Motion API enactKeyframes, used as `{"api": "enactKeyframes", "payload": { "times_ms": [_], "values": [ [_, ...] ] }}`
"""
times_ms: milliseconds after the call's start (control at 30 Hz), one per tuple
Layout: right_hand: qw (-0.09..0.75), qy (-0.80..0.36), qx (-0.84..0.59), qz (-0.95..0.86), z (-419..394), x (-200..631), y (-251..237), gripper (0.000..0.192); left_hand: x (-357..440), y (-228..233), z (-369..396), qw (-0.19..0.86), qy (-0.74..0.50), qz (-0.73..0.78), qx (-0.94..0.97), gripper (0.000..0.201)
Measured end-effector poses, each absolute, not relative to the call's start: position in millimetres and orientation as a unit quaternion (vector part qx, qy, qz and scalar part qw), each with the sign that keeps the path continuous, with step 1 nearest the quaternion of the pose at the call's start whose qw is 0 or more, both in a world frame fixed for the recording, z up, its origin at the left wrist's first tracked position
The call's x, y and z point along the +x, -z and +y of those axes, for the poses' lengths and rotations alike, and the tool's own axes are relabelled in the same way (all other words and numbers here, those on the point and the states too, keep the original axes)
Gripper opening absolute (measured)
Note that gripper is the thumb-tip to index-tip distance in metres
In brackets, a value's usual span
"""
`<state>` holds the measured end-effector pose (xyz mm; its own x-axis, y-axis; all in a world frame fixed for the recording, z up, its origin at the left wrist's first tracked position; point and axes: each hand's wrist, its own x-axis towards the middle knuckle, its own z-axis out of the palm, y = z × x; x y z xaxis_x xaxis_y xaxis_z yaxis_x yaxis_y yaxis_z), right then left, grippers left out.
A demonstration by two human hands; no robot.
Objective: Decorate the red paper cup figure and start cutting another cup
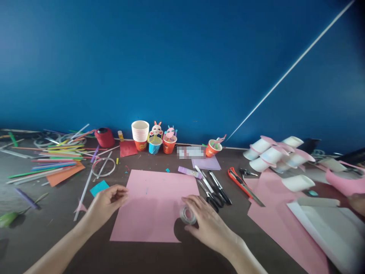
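My right hand (pixel 207 222) curls around the small clear roll of tape (pixel 188 215), on the near right corner of the flat pink paper sheet (pixel 154 205). My left hand (pixel 107 201) pinches the sheet's left edge, fingers bent.

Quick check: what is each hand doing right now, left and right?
Left hand: fingers curled, pinching the left edge of the pink paper sheet.
Right hand: closed on a small clear tape roll.
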<state>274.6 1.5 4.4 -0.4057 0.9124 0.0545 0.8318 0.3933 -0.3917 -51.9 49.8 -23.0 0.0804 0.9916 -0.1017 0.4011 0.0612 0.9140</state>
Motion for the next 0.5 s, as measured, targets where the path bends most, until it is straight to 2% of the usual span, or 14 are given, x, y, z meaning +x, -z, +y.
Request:
{"api": "enactKeyframes", "payload": {
  "times_ms": [133, 267, 500],
  "values": [
    [0.171, -0.104, -0.580, -0.790, -1, 286, 6, 0.037, -43, 23, 55, 0.429, -0.315, 0.579, 0.618, 0.023],
    [0.155, -0.028, -0.657, -0.737, -6, 312, 12, 0.036, -39, 25, 59, 0.407, -0.312, 0.580, 0.632, 0.023],
    [0.122, 0.006, -0.696, -0.707, -30, 346, 37, 0.035, -33, 20, 61, 0.597, -0.376, 0.573, 0.417, 0.035]
  ]
}}
